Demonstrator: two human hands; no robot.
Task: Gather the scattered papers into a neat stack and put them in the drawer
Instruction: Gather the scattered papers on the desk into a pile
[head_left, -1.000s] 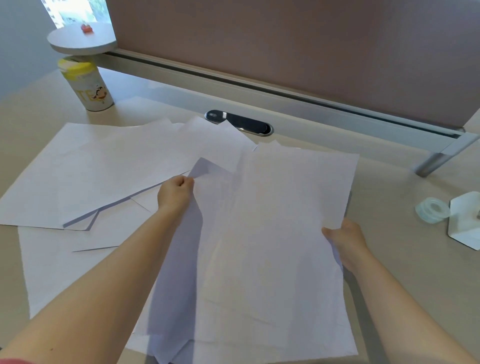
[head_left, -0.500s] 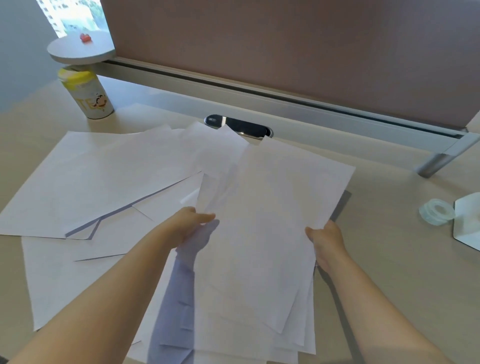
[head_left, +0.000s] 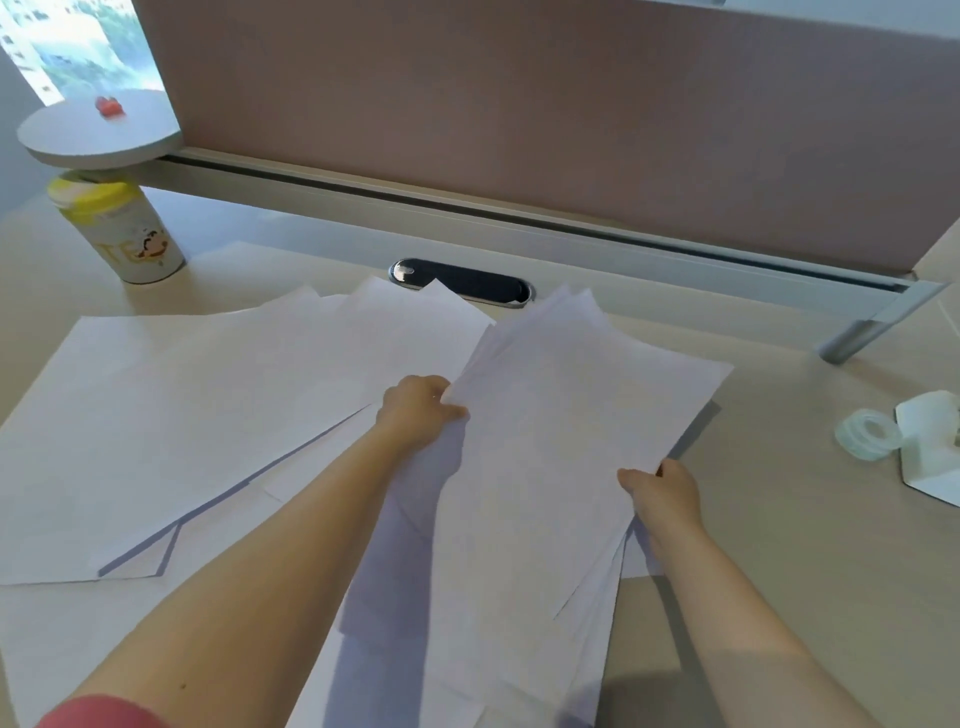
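A loose bundle of several white sheets (head_left: 561, 441) is lifted off the beige desk (head_left: 779, 545), its edges uneven and fanned at the bottom. My left hand (head_left: 421, 413) grips the bundle's left edge. My right hand (head_left: 665, 493) holds its right edge, thumb on top. More white sheets (head_left: 208, 405) lie spread and overlapping on the desk to the left, partly under my left forearm. No drawer is in view.
A yellow-lidded canister (head_left: 119, 228) stands at the back left under a round grey shelf (head_left: 98, 135). A black cable grommet (head_left: 462, 280) sits behind the papers. A tape roll (head_left: 867, 434) and a white holder (head_left: 935, 452) lie at the right. A partition wall closes the back.
My left hand has moved up from below the bundle to grip its left edge. The bundle has tilted and shifted slightly right, with more sheets gathered into it.
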